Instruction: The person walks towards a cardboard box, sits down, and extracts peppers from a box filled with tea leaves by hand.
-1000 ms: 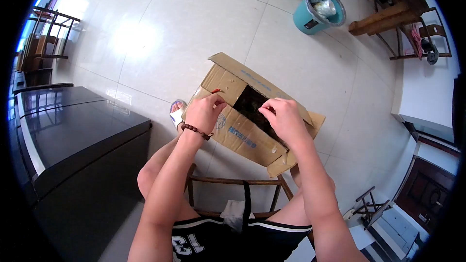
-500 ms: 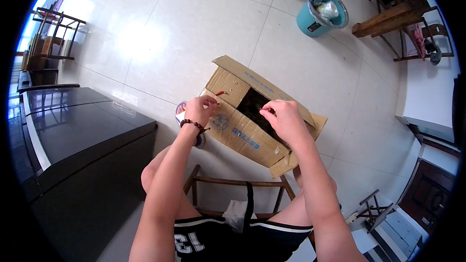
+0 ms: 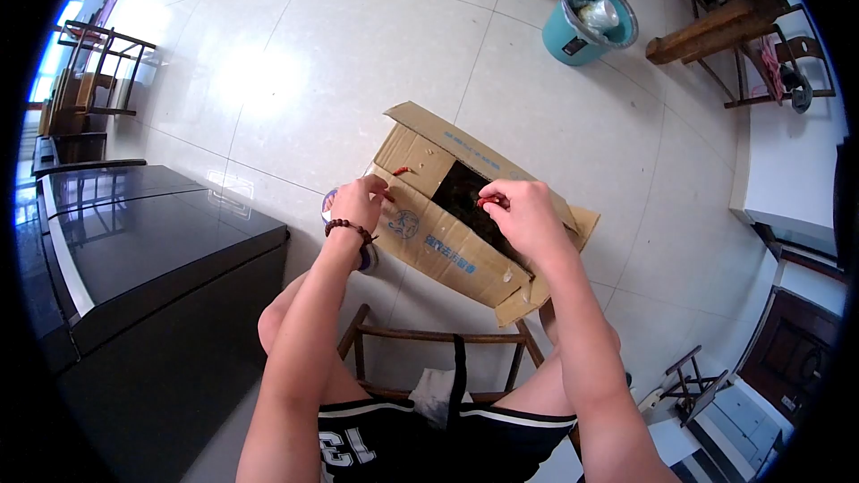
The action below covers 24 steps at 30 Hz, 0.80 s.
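Observation:
A cardboard box [image 3: 447, 255] with blue print stands before my knees, its top partly open onto a dark inside. My right hand [image 3: 512, 206] is closed in a pinch over the opening, with a small red chili pepper [image 3: 489, 201] between its fingertips. At the box's left side my left hand [image 3: 362, 201] is pinched too; something small and reddish shows at its fingertips, too small to name. Another red chili [image 3: 402, 171] lies on the box flap just above my left hand. What fills the box is too dark to make out.
A teal bin [image 3: 569, 36] with a bag in it stands at the upper right. A dark glossy cabinet [image 3: 170, 241] is close on the left. Wooden furniture [image 3: 716, 31] stands at the upper right, and a wooden stool [image 3: 429, 335] is below the box.
My left hand has drawn slightly left, away from my right hand. Red now shows at the fingertips of my right hand, which has stayed over the opening.

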### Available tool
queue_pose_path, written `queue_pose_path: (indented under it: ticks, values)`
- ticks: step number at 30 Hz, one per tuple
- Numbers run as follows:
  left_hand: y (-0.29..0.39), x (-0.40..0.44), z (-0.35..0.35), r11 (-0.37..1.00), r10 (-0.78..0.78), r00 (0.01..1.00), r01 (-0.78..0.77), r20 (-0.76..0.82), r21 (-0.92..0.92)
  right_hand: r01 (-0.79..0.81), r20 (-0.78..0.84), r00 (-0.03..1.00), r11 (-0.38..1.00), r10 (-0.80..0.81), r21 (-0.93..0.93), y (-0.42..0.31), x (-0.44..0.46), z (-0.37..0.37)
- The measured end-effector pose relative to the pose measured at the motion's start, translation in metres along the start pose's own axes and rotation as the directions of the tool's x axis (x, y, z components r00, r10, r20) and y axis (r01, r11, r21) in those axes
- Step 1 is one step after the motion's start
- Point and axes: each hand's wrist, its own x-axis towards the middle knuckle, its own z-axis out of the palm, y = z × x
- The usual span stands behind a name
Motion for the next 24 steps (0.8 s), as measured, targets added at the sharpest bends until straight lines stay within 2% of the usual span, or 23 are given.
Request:
queue_pose_path:
  ticks: [2,5,8,10,11,13,15,17,19,21,24]
  values:
    - [-0.003,0.001,0.0,0.998,-0.043,0.999,0.044,0.025,-0.039,-0.016,0.006,1.0,1.0,0.016,-0.007,0.001,0.001,-0.001]
    - [-0.002,0.0,-0.003,0.999,0.029,0.999,-0.028,-0.026,0.036,-0.032,0.004,0.999,0.999,0.032,-0.022,-0.001,0.001,-0.004]
    - [0.001,0.001,-0.004,0.998,-0.05,0.999,0.051,0.01,-0.029,-0.035,-0.003,0.999,0.999,0.035,-0.035,0.001,0.001,-0.006]
    - [0.01,-0.004,-0.006,0.992,0.028,0.996,-0.017,-0.086,0.127,-0.038,-0.004,0.999,0.998,0.038,-0.041,0.001,0.001,-0.006]
    - [0.016,-0.006,-0.005,0.992,0.029,0.996,-0.018,-0.085,0.126,-0.041,-0.004,0.999,0.997,0.041,-0.058,-0.001,0.001,-0.007]
    - [0.045,-0.014,-0.011,0.994,0.106,0.99,-0.105,-0.093,0.014,-0.048,-0.005,0.999,0.996,0.048,-0.08,-0.004,0.0,-0.009]
    - [0.075,-0.024,-0.016,0.993,0.112,0.992,-0.115,-0.064,-0.04,-0.07,0.012,0.997,0.991,0.072,-0.117,-0.008,0.0,-0.011]
    - [0.087,-0.026,-0.009,0.959,0.197,0.98,-0.195,-0.01,-0.207,-0.091,0.018,0.995,0.987,0.094,-0.132,-0.013,0.0,-0.012]
    - [0.094,-0.027,-0.002,0.953,0.215,0.976,-0.206,0.019,-0.222,-0.11,0.022,0.993,0.983,0.114,-0.146,-0.011,0.001,-0.01]
    - [0.101,-0.028,0.006,0.878,0.261,0.964,-0.218,0.045,-0.426,0.031,-0.029,0.999,0.994,-0.034,-0.106,-0.003,0.001,-0.006]
    - [0.112,-0.032,0.008,0.861,0.292,0.953,-0.224,0.084,-0.456,0.029,-0.028,0.999,0.995,-0.032,-0.095,-0.002,0.002,-0.005]
